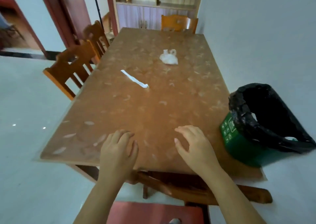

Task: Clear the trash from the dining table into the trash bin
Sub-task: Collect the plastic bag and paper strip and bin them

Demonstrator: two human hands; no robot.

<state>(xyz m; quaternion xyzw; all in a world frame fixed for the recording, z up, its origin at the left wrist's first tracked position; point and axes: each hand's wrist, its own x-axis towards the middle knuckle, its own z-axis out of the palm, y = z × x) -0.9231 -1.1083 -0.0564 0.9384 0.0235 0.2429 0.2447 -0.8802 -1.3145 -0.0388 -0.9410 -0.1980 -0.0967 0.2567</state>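
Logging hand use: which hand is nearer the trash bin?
Right. The right hand sits just left of the trash bin; the left hand is farther left, beyond the right one.

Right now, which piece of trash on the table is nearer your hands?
The long thin white strip, lying diagonally on the table. The other piece, a crumpled white wad, sits farther off, toward the far end.

White pictogram signs on green trash bin [230, 131], none readable
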